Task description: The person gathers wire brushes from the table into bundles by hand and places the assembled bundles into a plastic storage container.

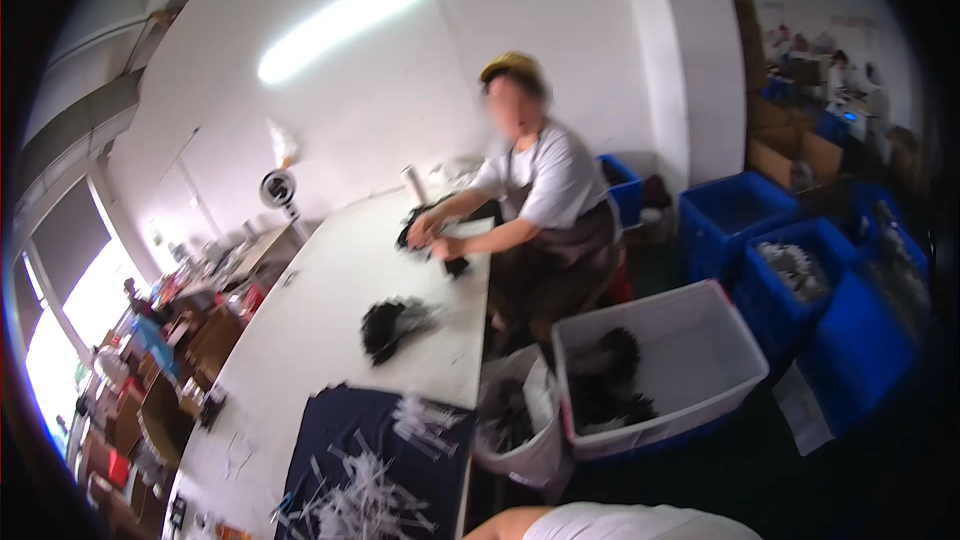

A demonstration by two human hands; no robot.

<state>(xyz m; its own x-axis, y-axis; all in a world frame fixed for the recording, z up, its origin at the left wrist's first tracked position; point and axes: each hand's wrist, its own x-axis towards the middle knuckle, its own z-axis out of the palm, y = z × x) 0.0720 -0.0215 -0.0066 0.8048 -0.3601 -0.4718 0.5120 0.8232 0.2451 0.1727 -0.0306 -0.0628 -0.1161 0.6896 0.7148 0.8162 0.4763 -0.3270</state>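
Neither of my hands shows; only a bent arm [507, 523] in a white sleeve [630, 523] enters at the lower edge, its hand cut off. Closest to it on the white table [250, 360] lies a dark blue cloth [325, 415]. A loose heap of thin whitish strips [365, 500] is spread over the cloth, with a smaller bunch of strips [422, 425] at its far right. Beyond the cloth sits a furry black and grey bundle [385, 330]. Across the table a seated co-worker [560, 180] in a yellow cap and dark apron handles dark material with both hands.
Right of the table stand a white bag [535, 440] with dark pieces and a white bin [690, 410] holding black furry bundles. Several blue crates [725, 225] are farther right. Cardboard boxes [215, 340] and clutter line the left, and a wall lies behind.
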